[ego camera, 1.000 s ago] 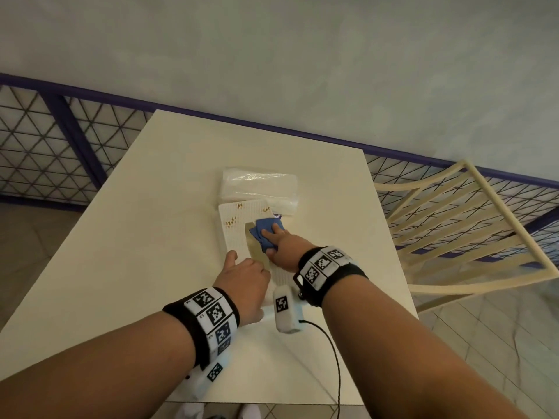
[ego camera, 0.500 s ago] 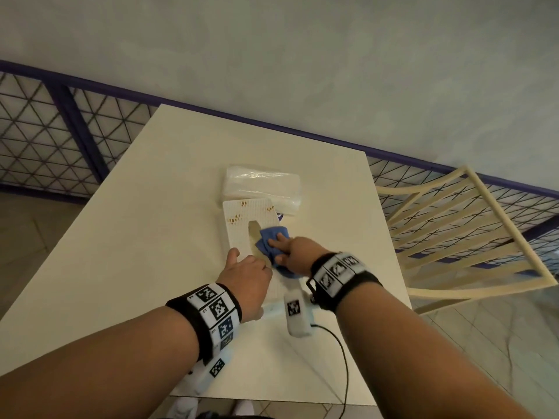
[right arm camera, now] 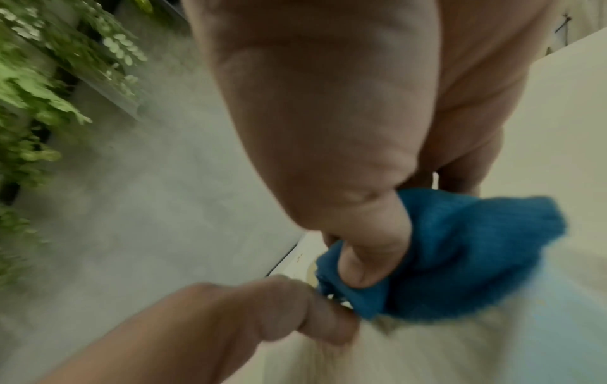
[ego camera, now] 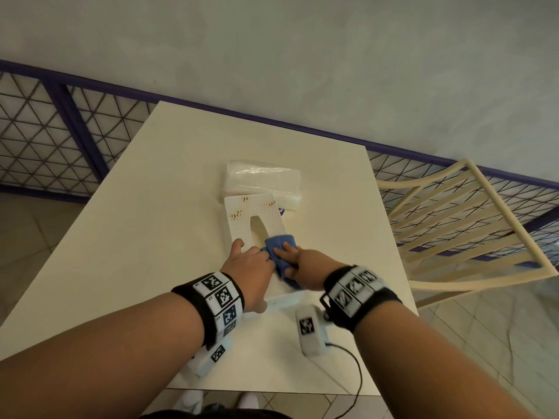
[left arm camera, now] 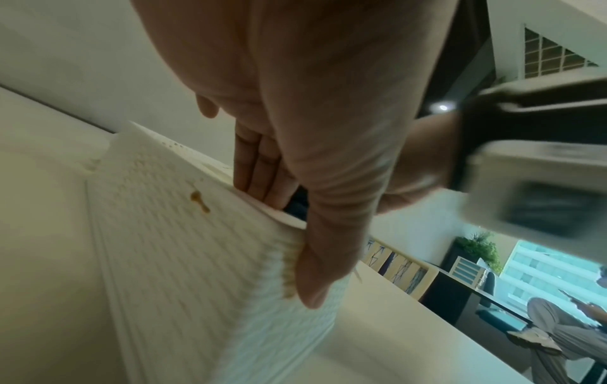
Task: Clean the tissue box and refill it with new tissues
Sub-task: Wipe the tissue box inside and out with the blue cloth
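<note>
A white ribbed tissue box (ego camera: pixel 242 216) with brown stains lies on the cream table (ego camera: pixel 151 225), its slot facing up. My left hand (ego camera: pixel 251 267) grips the box's near part, with the thumb on the side (left arm camera: pixel 312 280) and the fingers (left arm camera: pixel 259 166) curled over the slot's edge. My right hand (ego camera: pixel 298 261) holds a blue cloth (ego camera: pixel 279 243) against the box top, beside the slot; the thumb (right arm camera: pixel 371 259) pinches the cloth (right arm camera: pixel 459 249). A clear-wrapped pack of white tissues (ego camera: pixel 263 179) lies just beyond the box.
A cream slatted chair (ego camera: pixel 459 225) stands at the table's right side. A purple-framed mesh railing (ego camera: pixel 60 137) runs behind the table, with a grey wall beyond. A black cable (ego camera: pixel 357 373) trails off the table's near edge. Another person (left arm camera: pixel 558 327) sits far off.
My right hand has drawn the blue cloth toward me along the box top, from the far end of the slot to its near end beside my left hand. The left hand keeps its grip.
</note>
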The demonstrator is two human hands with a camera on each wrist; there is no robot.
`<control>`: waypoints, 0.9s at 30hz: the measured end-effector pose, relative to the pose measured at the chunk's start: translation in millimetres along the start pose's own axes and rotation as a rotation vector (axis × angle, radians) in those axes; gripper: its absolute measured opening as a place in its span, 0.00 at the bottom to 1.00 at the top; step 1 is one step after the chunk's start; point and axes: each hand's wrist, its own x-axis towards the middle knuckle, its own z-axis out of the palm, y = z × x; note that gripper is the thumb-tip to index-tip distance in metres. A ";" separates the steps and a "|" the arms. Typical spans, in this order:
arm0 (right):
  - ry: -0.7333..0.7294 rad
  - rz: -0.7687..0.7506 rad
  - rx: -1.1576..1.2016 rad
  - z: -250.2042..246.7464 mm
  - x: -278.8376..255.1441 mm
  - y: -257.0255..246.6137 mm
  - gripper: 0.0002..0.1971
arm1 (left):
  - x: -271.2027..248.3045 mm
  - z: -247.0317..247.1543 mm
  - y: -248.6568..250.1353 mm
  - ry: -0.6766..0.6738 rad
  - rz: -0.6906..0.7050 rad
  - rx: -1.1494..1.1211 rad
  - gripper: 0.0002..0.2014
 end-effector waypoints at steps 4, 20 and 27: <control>0.129 0.043 0.119 -19.2 40.1 -7.5 0.29 | -0.8 -3.4 2.3 -0.022 0.014 0.021 0.25; 0.155 0.138 0.090 -35.2 -38.1 5.8 0.14 | -11.7 -10.3 -29.7 -0.129 0.219 0.186 0.27; 0.595 0.259 0.305 -42.6 -37.8 11.6 0.09 | -18.1 -20.2 -34.5 -0.116 0.112 0.132 0.38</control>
